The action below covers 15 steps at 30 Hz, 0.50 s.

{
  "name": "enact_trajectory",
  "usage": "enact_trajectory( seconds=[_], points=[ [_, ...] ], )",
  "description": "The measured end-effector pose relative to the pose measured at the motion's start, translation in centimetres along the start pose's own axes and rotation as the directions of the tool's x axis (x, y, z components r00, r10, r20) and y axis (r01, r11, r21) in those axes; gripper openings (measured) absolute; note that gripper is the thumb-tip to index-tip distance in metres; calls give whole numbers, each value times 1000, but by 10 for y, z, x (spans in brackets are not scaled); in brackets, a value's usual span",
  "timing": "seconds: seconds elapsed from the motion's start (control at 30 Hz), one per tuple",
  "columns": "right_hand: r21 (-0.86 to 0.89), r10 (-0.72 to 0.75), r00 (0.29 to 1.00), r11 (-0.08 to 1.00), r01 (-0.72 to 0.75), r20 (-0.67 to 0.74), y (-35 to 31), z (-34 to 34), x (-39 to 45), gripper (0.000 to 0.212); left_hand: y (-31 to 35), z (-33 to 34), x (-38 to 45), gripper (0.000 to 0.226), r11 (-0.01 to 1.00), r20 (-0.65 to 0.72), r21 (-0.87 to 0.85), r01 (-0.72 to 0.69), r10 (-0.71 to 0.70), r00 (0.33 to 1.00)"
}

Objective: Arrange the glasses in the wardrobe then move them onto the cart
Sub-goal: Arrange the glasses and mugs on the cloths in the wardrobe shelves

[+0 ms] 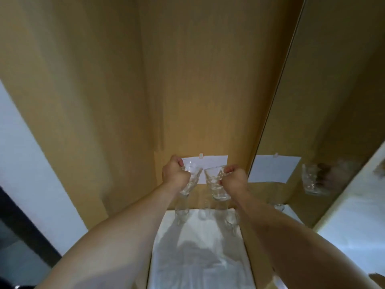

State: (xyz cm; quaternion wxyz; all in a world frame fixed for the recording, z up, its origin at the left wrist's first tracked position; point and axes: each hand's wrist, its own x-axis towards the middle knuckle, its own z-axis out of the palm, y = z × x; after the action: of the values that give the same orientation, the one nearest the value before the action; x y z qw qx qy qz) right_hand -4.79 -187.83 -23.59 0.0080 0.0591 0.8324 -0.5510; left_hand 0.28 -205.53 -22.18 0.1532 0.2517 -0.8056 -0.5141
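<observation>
Left hand (pixel 174 175) and right hand (pixel 235 177) each curl tight round a clear glass, left glass (pixel 190 181) and right glass (pixel 214 184), held tilted above the white shelf liner (pixel 200 257) inside the wardrobe (pixel 125 90). Rigid, slick, breakable; best gripped around the body, not the rim.

Your single head camera looks forward and down into the wardrobe (pixel 125 90), close behind your outstretched arms; its mirror (pixel 333 101) sits at two o'clock.
</observation>
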Motion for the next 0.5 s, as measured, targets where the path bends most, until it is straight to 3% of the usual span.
enact_trajectory(
  seconds=[0.13, 0.5],
  points=[
    [18, -49, 996, 999, 51, -73, -24, -24, -36, 38, 24, -25, -23, 34, 997, -37, -58, -59, 57, 998],
    [80, -117, 988, 989, 126, -104, -52, -85, -108, 31, 72, -65, -106, 31, 984, -110, -57, -169, 162, 981]
  ],
)
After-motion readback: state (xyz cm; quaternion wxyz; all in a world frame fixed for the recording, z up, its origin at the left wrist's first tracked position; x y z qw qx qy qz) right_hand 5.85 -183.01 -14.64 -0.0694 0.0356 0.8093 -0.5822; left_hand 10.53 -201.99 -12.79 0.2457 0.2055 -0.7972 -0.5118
